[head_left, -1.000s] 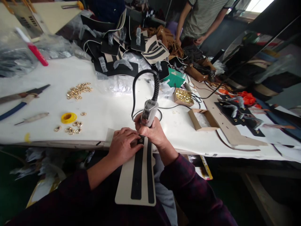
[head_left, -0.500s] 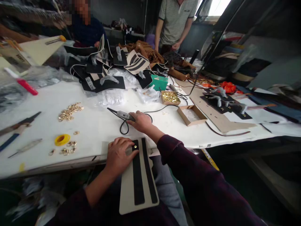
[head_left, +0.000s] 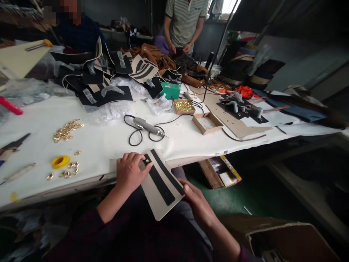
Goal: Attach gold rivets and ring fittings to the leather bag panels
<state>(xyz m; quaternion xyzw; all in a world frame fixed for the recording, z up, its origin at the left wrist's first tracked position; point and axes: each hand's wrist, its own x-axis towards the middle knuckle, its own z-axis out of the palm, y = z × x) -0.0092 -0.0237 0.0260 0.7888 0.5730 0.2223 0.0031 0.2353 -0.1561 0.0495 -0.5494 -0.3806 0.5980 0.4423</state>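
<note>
A beige bag panel [head_left: 152, 198] with two black strips lies tilted over my lap, its far end against the table edge. Near the far end of the left strip is a small brass stud [head_left: 147, 160]. My left hand [head_left: 132, 171] grips the panel's far left corner, thumb on top beside the stud. On the near right edge my right hand [head_left: 198, 202] closes, thumb on top and fingers hidden underneath. Beyond the panel, a grey corded hand tool [head_left: 148, 126] with a thin metal tip rests on the table, touched by neither hand.
Gold clasps [head_left: 67, 130] and a yellow tape roll [head_left: 60, 161] lie on the left of the white table [head_left: 103, 142]. Ahead stand a box of gold pieces [head_left: 184, 106] and a shallow cardboard tray [head_left: 207, 123]. Panels are heaped behind. Two people are across the table.
My right hand has let go of the grey tool, which now lies turned on the table, and has taken hold of the panel's right edge. The panel has swung and bends slightly.
</note>
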